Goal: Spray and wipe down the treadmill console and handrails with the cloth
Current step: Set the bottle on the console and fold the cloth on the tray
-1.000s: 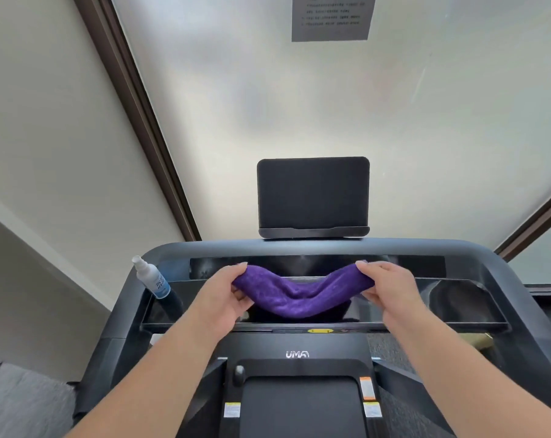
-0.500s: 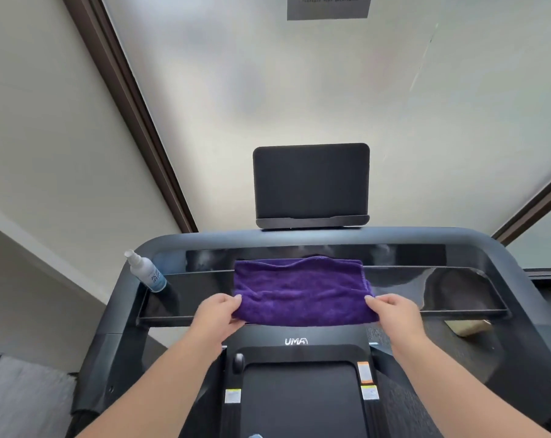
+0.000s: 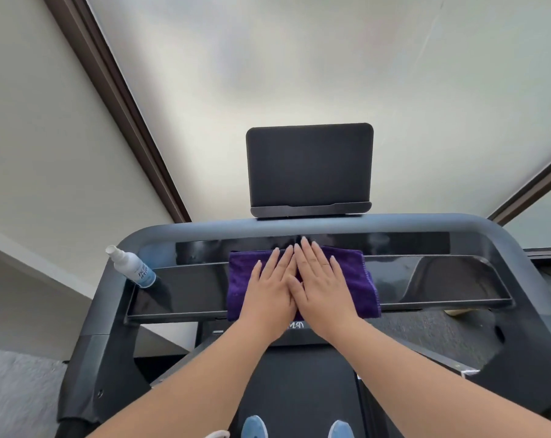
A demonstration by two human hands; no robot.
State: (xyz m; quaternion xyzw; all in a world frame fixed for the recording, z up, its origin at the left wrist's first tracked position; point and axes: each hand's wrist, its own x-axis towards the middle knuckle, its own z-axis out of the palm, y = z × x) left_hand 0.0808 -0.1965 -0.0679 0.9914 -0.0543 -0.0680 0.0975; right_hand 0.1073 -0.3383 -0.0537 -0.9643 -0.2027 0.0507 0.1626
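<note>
A purple cloth [image 3: 361,281] lies spread flat on the middle of the glossy black treadmill console [image 3: 185,289]. My left hand [image 3: 269,287] and my right hand [image 3: 323,281] rest side by side on top of it, palms down, fingers straight and pointing away from me. Neither hand grips the cloth. A white spray bottle [image 3: 130,267] with a blue label stands tilted in the console's left corner. The grey handrail frame [image 3: 299,224] curves around the console.
A dark tablet holder [image 3: 309,169] stands on the frame behind the console. The treadmill belt [image 3: 299,390] runs below, with two blue shoe tips at the bottom edge. A frosted window fills the wall ahead, brown frames on both sides.
One second ago both hands held the cloth bunched by its ends. They spread it flat over the console, let go of its corners, and now lie flat together on its centre.
</note>
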